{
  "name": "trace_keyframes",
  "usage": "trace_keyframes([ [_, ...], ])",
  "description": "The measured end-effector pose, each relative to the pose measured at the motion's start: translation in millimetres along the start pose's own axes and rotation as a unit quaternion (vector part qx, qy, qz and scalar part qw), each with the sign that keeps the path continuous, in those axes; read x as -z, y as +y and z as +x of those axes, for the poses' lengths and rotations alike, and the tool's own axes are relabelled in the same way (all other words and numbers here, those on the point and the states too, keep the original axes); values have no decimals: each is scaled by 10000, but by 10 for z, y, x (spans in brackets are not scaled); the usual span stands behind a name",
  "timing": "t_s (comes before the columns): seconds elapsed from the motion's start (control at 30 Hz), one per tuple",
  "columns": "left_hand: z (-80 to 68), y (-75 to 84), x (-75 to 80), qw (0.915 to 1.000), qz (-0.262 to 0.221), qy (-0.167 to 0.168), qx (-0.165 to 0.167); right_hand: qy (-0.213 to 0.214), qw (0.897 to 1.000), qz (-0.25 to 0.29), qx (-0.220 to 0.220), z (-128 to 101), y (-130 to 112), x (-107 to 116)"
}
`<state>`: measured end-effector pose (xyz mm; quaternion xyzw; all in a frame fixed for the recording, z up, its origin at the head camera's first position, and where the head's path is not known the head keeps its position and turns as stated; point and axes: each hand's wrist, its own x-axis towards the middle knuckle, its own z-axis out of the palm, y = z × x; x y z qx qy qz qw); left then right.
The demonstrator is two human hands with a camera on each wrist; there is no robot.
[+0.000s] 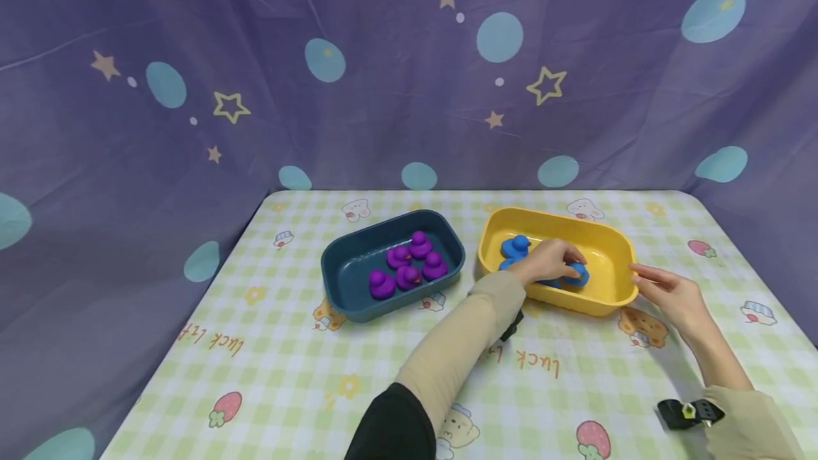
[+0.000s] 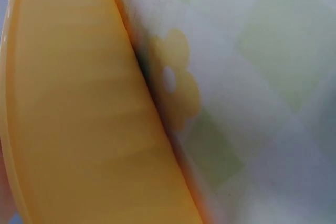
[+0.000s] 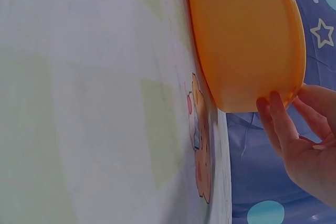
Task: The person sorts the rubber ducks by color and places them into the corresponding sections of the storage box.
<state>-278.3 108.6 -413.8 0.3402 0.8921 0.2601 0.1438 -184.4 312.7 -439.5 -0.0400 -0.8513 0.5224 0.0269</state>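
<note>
Right now the left hand (image 1: 548, 261) reaches over the near wall of the yellow tub (image 1: 601, 233) and curls its fingers round a blue rubber duck (image 1: 577, 273) on the tub floor; a second blue duck (image 1: 514, 246) sits at the tub's far-left corner, apart from the hand. Right hand (image 1: 671, 294) is relaxed, fingers fairly straight, fingertips touching the tub's right end, holding nothing. The navy tub (image 1: 348, 261) stands well to the left on the desk (image 1: 287, 346), with five purple ducks (image 1: 409, 267) clustered inside. Risks, as I judge them: the grip on the duck looks shallow and partly hidden, so it could slip and drop back or bounce out; the left forearm crosses the tub's rim, so lifting carelessly could drag or tip the light tub; the right hand only touches, so it may not brace it enough. Left wrist view shows only tub wall and cloth, grip not confirmed there.
</note>
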Motion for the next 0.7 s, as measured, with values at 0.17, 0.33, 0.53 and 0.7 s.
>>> trace_keyframes([
  [0.17,5,-3,-21,9999,90,-15,87,4,10000,3,30,68,111,6],
  [0.33,9,-11,-35,9998,70,26,188,99,9999,-139,24,240,453,10],
  [0.53,-7,-42,-19,9996,-92,200,161,87,9991,-408,106,374,690,17],
  [0.7,-64,-78,15,9983,-398,418,-25,-52,9992,-358,159,258,436,33],
])
